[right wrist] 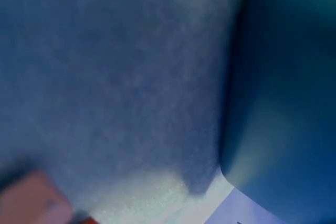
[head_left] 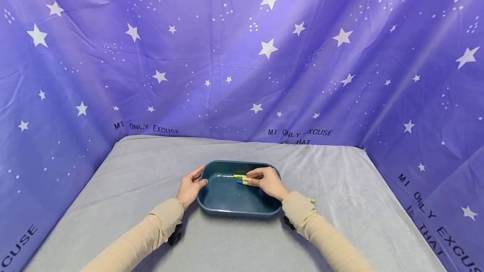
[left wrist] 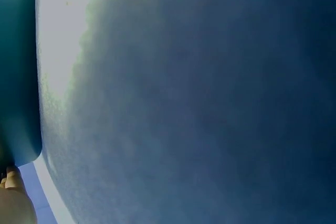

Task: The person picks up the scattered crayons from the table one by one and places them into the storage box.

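Note:
A dark teal rectangular tub (head_left: 234,198) with rounded corners sits on the grey cloth. My left hand (head_left: 190,189) grips its left end, thumb over the rim and fingers along the outside. Inside the tub's outline, my right hand (head_left: 269,181) pinches crayons with yellowish wrappers: a green crayon (head_left: 238,176) and a blue crayon (head_left: 241,182) show their tips, pointing left. The fingers cover their other ends. In the left wrist view, part of the left hand (left wrist: 16,198) shows beside the tub wall (left wrist: 18,77). The right wrist view shows the tub's outer wall (right wrist: 283,129), without the hand.
A small yellow-green tip (head_left: 311,200) peeks out past the right sleeve. In the right wrist view, a blurred pinkish block (right wrist: 34,203) lies on the cloth with a red bit beside it. Purple star-printed curtains (head_left: 211,53) enclose the grey-covered table (head_left: 332,171) at back and sides.

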Tool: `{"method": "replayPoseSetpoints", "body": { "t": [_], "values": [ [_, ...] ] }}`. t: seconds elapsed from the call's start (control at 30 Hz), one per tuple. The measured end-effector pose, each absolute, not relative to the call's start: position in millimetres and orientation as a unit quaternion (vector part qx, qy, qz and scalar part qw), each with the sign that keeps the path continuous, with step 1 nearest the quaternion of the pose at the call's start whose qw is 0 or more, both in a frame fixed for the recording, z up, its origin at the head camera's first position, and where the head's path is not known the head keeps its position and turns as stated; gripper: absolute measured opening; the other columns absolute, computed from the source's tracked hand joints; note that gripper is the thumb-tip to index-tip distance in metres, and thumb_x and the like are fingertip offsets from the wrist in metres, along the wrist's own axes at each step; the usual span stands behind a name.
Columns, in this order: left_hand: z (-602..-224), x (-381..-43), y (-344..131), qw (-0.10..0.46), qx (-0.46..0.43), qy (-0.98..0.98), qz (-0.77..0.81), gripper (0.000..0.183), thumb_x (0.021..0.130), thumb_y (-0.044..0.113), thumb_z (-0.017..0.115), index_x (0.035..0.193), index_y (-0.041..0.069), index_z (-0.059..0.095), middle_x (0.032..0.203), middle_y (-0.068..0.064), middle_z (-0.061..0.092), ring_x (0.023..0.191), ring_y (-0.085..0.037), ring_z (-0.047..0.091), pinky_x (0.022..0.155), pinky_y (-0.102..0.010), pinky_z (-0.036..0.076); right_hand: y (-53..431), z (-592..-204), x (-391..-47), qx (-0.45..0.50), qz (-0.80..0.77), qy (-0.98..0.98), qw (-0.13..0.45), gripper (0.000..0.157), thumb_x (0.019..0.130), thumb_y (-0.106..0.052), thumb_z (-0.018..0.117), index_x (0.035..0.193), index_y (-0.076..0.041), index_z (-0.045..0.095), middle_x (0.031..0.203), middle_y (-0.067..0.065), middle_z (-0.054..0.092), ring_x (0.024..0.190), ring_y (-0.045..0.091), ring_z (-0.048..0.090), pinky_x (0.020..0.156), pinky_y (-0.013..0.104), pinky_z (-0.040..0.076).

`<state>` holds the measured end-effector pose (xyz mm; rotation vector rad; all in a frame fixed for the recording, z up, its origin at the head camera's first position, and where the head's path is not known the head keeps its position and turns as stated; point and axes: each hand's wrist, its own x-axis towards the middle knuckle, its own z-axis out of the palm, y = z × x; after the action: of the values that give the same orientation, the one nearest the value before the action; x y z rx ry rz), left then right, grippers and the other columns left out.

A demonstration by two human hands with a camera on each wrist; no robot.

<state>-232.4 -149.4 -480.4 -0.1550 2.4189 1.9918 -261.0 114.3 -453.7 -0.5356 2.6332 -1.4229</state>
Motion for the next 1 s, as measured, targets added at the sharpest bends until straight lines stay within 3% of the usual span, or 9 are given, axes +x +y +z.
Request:
{"method": "replayPoseSetpoints", "body": {
  "t": [0.37,0.73,0.9,1.0],
  "values": [
    [-478.6,-232.7,-147.3,0.005,-0.042,0.769,0.638,0.056,0.084,-0.001,0.056,0.138,0.006,0.042,0.137,-0.019,0.045,0.124,-0.029,0.045,0.100,-0.041,0.041,115.6,-454.0,-260.1,-0.183,-0.453,0.871,0.061,0.024,0.080,-0.003,0.067,0.104,-0.003,0.069,0.095,0.009,0.070,0.084,0.018,0.066,0.068,0.023,0.054],
    [-480.8,-233.9,-149.1,0.004,-0.045,0.770,0.637,0.056,0.084,0.000,0.057,0.138,0.009,0.043,0.136,-0.019,0.045,0.124,-0.029,0.045,0.099,-0.041,0.041,115.8,-455.3,-263.0,-0.153,-0.517,0.840,0.055,0.030,0.080,-0.010,0.069,0.109,-0.003,0.067,0.105,0.010,0.069,0.092,0.020,0.066,0.075,0.027,0.055],
    [-483.3,-233.6,-150.6,0.003,-0.044,0.769,0.638,0.056,0.085,0.000,0.057,0.138,0.009,0.043,0.136,-0.019,0.046,0.124,-0.030,0.045,0.099,-0.041,0.041,116.7,-453.4,-261.0,-0.167,-0.558,0.810,0.068,0.033,0.082,-0.006,0.066,0.113,0.004,0.063,0.110,0.020,0.065,0.096,0.028,0.065,0.079,0.030,0.055],
    [-484.2,-233.7,-150.8,0.002,-0.040,0.772,0.634,0.055,0.085,0.000,0.056,0.138,0.008,0.042,0.137,-0.020,0.045,0.124,-0.030,0.045,0.099,-0.042,0.041,118.2,-444.1,-255.9,-0.171,-0.587,0.787,0.080,0.034,0.083,-0.001,0.064,0.115,0.009,0.059,0.113,0.028,0.060,0.099,0.034,0.062,0.083,0.038,0.053]
  ]
}}
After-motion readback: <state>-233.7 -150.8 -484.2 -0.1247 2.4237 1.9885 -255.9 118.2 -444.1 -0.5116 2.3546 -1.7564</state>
